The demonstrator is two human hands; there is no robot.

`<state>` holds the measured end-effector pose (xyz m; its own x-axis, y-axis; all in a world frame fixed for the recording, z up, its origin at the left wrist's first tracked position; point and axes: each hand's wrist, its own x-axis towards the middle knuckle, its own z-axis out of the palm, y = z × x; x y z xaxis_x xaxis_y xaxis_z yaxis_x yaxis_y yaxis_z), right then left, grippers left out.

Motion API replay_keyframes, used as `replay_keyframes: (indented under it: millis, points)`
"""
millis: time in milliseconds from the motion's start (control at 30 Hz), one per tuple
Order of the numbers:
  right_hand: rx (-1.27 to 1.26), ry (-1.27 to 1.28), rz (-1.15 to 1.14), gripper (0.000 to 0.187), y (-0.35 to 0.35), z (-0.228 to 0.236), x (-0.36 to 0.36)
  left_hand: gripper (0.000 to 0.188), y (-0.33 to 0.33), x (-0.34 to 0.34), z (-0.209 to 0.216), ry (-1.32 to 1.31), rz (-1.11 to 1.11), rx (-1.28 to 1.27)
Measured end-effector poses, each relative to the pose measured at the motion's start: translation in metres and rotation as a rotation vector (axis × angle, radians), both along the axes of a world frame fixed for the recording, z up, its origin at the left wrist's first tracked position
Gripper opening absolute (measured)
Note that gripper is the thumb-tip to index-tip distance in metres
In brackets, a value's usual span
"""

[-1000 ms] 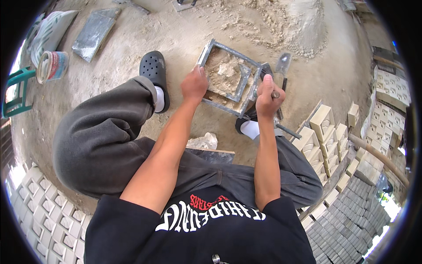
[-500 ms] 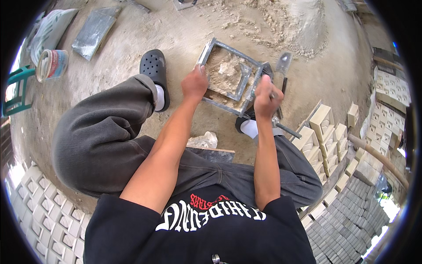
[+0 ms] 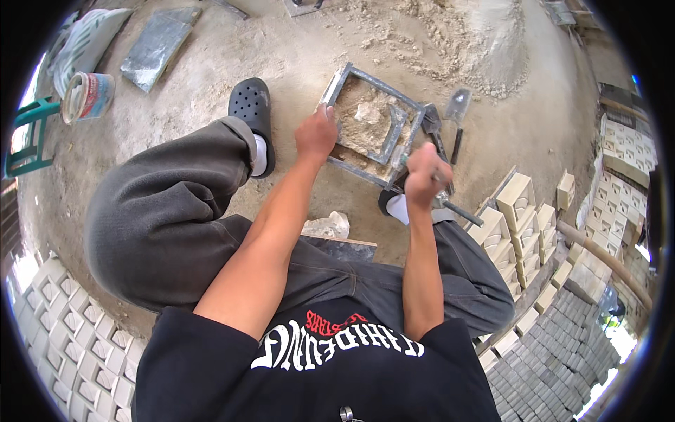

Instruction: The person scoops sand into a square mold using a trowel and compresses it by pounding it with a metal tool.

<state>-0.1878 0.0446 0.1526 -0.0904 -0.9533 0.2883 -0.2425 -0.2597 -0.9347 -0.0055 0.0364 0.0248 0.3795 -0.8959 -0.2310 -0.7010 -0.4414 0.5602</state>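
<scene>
Clearly, a careless knock could make the metal frame (image 3: 386,85) skid and spill its pale sand (image 3: 360,132), should the left hand (image 3: 316,132), fingers closed on its left side, slacken. It lies between the feet; the right hand (image 3: 427,173) seemingly grips a handle (image 3: 442,176), blurred.

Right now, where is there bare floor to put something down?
One bare patch lies between the bucket and the left clog. Another lies between the powder heap and the stacked pale blocks. It's crowded by the right hand, with the metal frame on one side and dark tools on the other.
</scene>
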Motion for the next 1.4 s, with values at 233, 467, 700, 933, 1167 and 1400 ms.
replay_keyframes:
  millis: [233, 467, 700, 933, 1167, 1400]
  points:
    - [0.107, -0.3, -0.099, 0.05, -0.003, -0.002, -0.028, 0.034, 0.003, -0.007, 0.0, 0.02, -0.013, -0.01]
    - [0.14, -0.429, -0.097, 0.05, -0.02, -0.007, -0.035, 0.036, 0.002, -0.004, -0.008, 0.018, 0.003, -0.03]
    - [0.1, -0.616, -0.104, 0.053, -0.022, -0.003, -0.047, 0.036, 0.005, -0.01, -0.007, -0.016, -0.022, -0.048]
    - [0.079, -0.316, -0.261, 0.051, -0.021, -0.02, -0.046, 0.037, -0.002, -0.01, -0.009, -0.066, -0.054, -0.055]
    - [0.158, -0.414, -0.169, 0.051, -0.027, 0.003, -0.042, 0.039, 0.002, -0.008, -0.014, -0.124, -0.042, -0.02]
    - [0.151, -0.254, -0.197, 0.046, -0.042, 0.014, -0.035, 0.038, 0.0, -0.003, -0.02, -0.124, -0.039, -0.086]
